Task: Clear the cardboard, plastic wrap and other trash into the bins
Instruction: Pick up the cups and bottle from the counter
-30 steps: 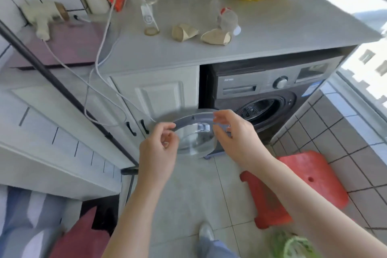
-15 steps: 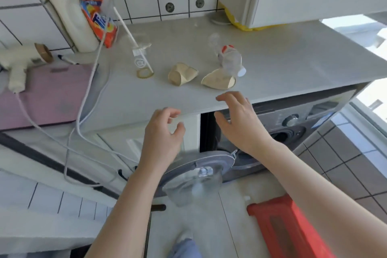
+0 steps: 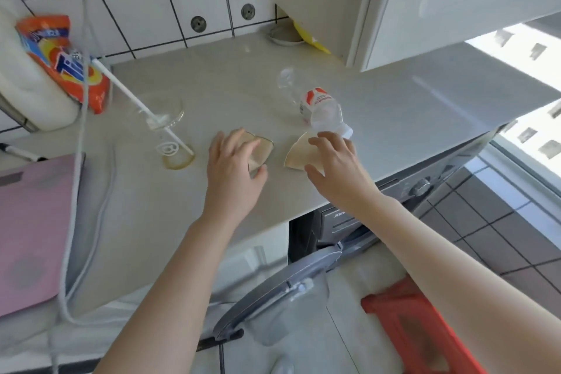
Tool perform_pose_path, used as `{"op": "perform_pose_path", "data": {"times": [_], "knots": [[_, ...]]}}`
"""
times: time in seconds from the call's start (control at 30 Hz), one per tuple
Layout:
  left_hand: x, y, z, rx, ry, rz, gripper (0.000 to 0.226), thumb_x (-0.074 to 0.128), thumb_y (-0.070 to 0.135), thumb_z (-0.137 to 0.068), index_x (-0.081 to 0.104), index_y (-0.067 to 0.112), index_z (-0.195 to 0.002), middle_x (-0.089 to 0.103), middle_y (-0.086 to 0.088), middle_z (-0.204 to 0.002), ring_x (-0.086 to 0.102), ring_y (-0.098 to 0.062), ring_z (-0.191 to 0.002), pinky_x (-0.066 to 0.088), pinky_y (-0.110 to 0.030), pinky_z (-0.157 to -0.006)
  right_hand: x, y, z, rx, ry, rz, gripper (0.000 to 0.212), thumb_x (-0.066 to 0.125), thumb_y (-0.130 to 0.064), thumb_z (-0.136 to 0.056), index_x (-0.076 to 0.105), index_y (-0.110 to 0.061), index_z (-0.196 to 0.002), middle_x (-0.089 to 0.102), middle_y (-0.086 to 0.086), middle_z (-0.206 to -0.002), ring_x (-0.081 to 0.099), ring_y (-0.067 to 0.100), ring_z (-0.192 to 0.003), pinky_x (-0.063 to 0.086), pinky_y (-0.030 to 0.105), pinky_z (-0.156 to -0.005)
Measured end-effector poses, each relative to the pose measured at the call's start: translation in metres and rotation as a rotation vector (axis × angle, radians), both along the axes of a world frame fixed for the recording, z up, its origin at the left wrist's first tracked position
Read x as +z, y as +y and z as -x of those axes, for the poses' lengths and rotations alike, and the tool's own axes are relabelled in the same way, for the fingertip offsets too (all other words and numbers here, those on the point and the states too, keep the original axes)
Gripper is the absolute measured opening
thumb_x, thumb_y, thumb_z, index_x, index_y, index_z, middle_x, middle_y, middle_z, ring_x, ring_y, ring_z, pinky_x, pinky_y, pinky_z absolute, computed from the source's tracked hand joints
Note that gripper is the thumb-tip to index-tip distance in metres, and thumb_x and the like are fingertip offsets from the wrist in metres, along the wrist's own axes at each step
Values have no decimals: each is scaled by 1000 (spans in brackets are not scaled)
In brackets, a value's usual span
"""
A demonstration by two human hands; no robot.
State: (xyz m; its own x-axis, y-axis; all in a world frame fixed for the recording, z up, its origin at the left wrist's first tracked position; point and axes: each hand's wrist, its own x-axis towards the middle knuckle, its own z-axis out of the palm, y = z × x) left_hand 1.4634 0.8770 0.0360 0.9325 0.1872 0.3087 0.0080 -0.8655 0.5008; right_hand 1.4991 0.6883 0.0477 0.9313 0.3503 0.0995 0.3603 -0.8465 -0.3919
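Your left hand (image 3: 233, 167) is over the left crushed paper cup (image 3: 261, 150) on the countertop (image 3: 394, 106), with the fingers spread and lightly bent across its near side. The thumb sits at the cup's near right corner; whether the fingers have truly closed on it you cannot tell, though they rest against it. Your right hand (image 3: 334, 165) reaches over the second flattened paper cup (image 3: 299, 153), just to the right of the first. Its fingers are loosely curved over the cup's far edge and its thumb points toward the near edge, with the cup lying flat beneath; no firm grip shows.

Just beyond your right fingertips lies a clear plastic bottle (image 3: 315, 109) on its side, with a red and white label, its cap end touching or nearly touching the right cup. To the left of both cups stands a clear plastic cup (image 3: 164, 127) tipped over, with a white straw (image 3: 136, 100) running through it toward the far left. Farther left, an orange detergent bag (image 3: 62, 64) leans against a white jug (image 3: 27, 94) at the tiled wall. A grey cord (image 3: 82, 130) hangs down across the left side, over a pink scale (image 3: 30, 231).

Below the countertop, near you, the washing machine door (image 3: 282, 297) stands open, and a red stool (image 3: 422, 334) sits on the tiled floor to the right.
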Motion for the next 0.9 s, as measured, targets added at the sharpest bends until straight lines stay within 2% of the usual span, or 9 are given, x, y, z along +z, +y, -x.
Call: {"op": "perform_pose_path", "data": {"times": [0.13,0.27,0.33,0.43,0.53,0.63,0.7,0.8,0.9], "knots": [[-17,8,-8,-36,55,16,52,71,24,-80,56,13,-128,42,-8,-142,33,-35,-129,29,-41,-111,-11,2,-2,-23,-20,-5,43,58,-22,-89,50,-10,-130,47,7,-133,38,33,-124,40,38,-100],[-30,15,-7,-46,0,2,46,75,17,-74,60,12,-117,47,-8,-134,38,-35,-119,34,-38,-103,-19,4,1,-62,-62,20,38,62,-28,-85,57,-10,-119,53,9,-115,46,35,-108,48,44,-86],[-32,17,-5,-46,-39,2,43,74,10,-71,62,12,-113,51,-7,-130,40,-34,-115,33,-31,-98,-22,5,4,-70,-76,19,40,62,-33,-84,56,-14,-119,53,7,-113,47,33,-105,48,45,-80],[-33,17,0,-42,-93,8,38,71,2,-69,65,12,-105,56,-3,-120,44,-31,-109,33,-21,-90,-27,5,9,-66,-87,-8,40,59,-20,-82,55,-15,-121,53,6,-113,47,33,-102,49,47,-80],[-31,18,9,-35,-133,58,33,71,4,-69,65,13,-100,59,-2,-115,50,-31,-106,28,-11,-91,-29,3,17,-90,-64,-110,42,56,-9,-80,55,-13,-122,55,7,-112,49,31,-98,45,37,-86],[-24,9,23,-32,-174,141,30,72,6,-71,65,12,-99,61,-2,-112,53,-29,-102,24,-2,-88,-28,-3,34,-148,-54,-261,36,58,-8,-82,58,-12,-118,57,6,-107,53,26,-93,38,25,-80],[-17,-3,36,-60,-186,181,29,72,6,-72,66,11,-99,61,-3,-113,52,-28,-103,24,2,-86,-26,-10,51,-209,-63,-355,31,60,-12,-85,59,-12,-115,60,2,-103,53,16,-87,36,15,-74],[-10,-28,53,-159,-189,213,28,72,7,-74,65,12,-101,59,-1,-117,50,-24,-108,27,0,-87,-20,-27,82,-298,-70,-457,25,62,-15,-86,58,-16,-111,59,-7,-94,49,5,-77,37,5,-71],[-7,-59,69,-266,-161,274,28,72,9,-75,65,12,-102,59,1,-117,50,-20,-110,30,-3,-90,-19,-52,113,-435,-25,-533,23,62,-16,-86,57,-20,-108,60,-13,-90,54,-1,-83,38,4,-67]]}}
